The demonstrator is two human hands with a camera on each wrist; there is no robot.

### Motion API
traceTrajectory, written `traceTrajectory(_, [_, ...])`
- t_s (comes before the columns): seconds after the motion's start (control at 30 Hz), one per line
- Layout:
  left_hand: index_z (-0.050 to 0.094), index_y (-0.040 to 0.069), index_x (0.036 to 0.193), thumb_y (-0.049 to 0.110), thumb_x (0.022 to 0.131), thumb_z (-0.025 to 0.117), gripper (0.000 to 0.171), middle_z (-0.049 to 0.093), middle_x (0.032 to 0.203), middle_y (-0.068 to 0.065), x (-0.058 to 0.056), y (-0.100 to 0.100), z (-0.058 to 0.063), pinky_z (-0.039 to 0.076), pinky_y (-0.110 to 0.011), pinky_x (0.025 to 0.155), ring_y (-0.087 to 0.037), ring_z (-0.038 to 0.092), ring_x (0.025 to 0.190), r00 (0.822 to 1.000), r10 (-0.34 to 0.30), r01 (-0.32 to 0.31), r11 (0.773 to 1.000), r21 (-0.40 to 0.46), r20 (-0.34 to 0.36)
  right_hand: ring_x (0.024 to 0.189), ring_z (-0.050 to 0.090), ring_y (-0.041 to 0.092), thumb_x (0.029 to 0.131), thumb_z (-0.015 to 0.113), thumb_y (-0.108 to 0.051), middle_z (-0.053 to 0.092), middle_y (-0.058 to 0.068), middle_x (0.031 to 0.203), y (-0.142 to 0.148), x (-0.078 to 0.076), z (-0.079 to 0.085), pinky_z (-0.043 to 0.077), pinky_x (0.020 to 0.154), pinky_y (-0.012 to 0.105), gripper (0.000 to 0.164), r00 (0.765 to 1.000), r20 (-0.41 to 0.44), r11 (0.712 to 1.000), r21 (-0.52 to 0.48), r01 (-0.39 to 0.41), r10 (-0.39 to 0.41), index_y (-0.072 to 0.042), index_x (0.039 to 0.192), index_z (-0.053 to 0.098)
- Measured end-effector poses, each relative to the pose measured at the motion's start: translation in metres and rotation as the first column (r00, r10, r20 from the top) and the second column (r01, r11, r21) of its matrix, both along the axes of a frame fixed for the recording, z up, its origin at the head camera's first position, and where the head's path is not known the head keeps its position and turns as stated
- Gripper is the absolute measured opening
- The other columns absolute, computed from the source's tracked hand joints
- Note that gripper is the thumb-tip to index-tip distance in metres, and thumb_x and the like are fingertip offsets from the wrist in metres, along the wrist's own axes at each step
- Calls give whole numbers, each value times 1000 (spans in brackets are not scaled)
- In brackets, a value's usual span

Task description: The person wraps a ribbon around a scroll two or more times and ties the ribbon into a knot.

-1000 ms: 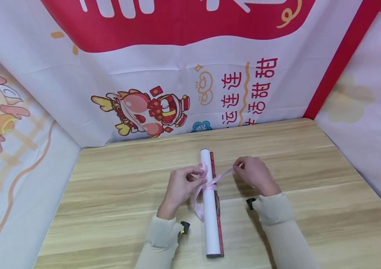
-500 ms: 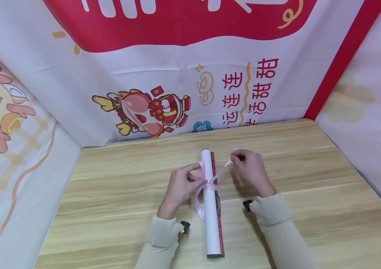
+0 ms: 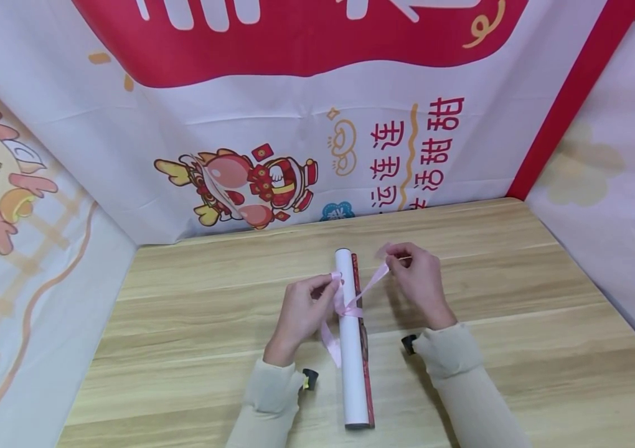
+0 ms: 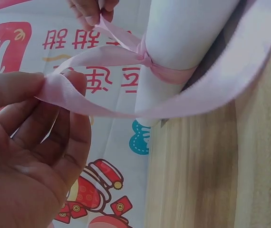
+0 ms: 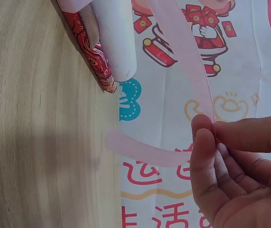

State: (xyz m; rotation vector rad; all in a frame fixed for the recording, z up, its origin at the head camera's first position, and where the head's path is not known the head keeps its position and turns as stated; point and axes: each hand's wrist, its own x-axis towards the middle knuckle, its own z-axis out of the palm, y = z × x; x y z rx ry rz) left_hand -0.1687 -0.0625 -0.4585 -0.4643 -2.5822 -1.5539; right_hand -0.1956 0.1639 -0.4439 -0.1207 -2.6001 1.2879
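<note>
A white paper roll lies lengthwise on the table, with a slim red-patterned piece along its right side. Pink ribbon circles both and crosses in a knot at the middle of the roll. My left hand, left of the roll, pinches a folded loop of the ribbon between thumb and forefinger; in the left wrist view the ribbon's tail trails away below. My right hand pinches the other length of ribbon, drawn out to the upper right, its free end hanging past the fingers.
The wood-grain table reaches back to a printed cloth hanging behind it. More cloth hangs at the left and right sides. Small black devices sit at both wrists, close to the sleeves.
My left thumb has moved up to the forefinger, pinching the ribbon loop together. My right hand has shifted a little away and to the left with its length of ribbon. The roll stays in place.
</note>
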Motion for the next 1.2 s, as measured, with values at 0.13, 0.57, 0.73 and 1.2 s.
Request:
traceTrajectory(0.13, [71,15,112,23,90,64,25,71,105,4,2,-1,2,53,-21,72,-5,63,82,999,-9,9,1000,27,33,79,62,17,89,62,-17,66,5,100,-1,0,1,52,62,30,22,1000,17,1000,-20,-2,2,-12,110,66])
traceTrajectory(0.57, [59,14,95,24,82,72,21,73,92,0,7,0,7,55,-25,70,-7,67,79,991,30,-41,995,86,127,77,58,16,90,58,-17,67,5,101,-7,1,1,49,58,29,36,999,-5,999,-6,-32,31,-10,125,63])
traceTrajectory(0.73, [64,12,88,19,79,74,16,72,88,0,7,-1,7,55,-24,69,-8,66,77,995,27,-37,994,107,96,71,57,17,90,58,-16,68,8,89,-8,1,1,46,54,29,36,999,-47,1000,0,-25,25,-9,125,64])
traceTrajectory(1.2, [70,14,101,23,85,68,18,71,96,4,11,-6,8,53,-22,73,-5,65,82,998,50,-53,996,74,38,72,55,19,92,57,-18,64,6,88,-12,5,5,46,55,30,38,999,8,999,-9,-50,50,-13,129,61])
